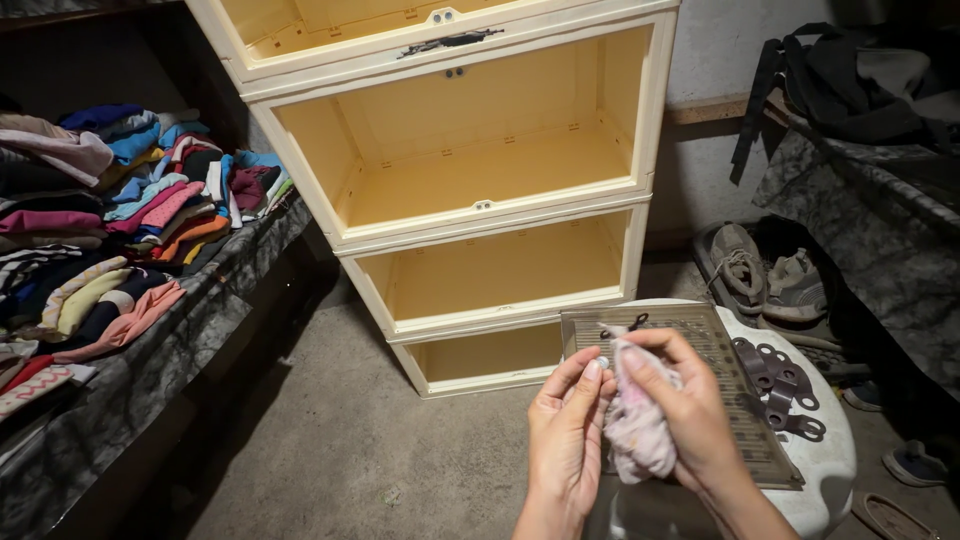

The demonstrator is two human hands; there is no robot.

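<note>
While the right hand [690,410] grips a pink cloth [635,430], left-hand fingers [585,385] pinch a small white piece [602,362].

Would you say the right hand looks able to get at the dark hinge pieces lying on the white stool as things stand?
Probably yes, once freed: the dark hinge pieces lie uncovered on the white stool, just beside the right hand. That hand holds a pinkish cloth, though, so its fingers are occupied.

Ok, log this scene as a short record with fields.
left hand: pinches a small pale round part at its fingertips
right hand: grips a crumpled pale pink cloth
under the hands: ribbed translucent panel on a round white stool, dark metal brackets beside it
ahead: cream plastic open-fronted cabinet
left: folded colourful clothes on a dark ledge
</note>
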